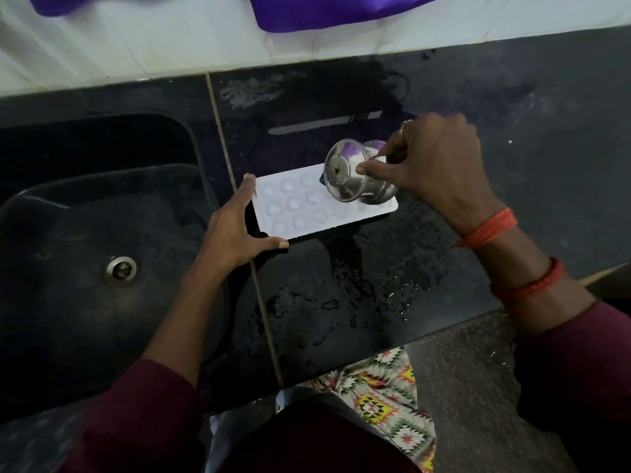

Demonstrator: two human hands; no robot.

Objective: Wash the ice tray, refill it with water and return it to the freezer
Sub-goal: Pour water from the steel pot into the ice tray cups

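Observation:
A white ice tray (300, 208) with several rounded cells lies flat on the wet black counter (495, 165), just right of the sink. My left hand (235, 230) rests at its left end, forefinger along the short edge and thumb along the near edge, fingers straight. My right hand (430, 165) grips a small steel pot (355, 175), tipped on its side over the tray's right end with its base facing me. Its mouth is hidden, so I cannot see water pouring.
A deep black sink (51, 254) with a steel drain (120, 270) takes up the left. Water is spilled over the counter in front of the tray. A white tiled wall (136, 39) and purple cloth (324, 11) run along the back. The counter's front edge is near my body.

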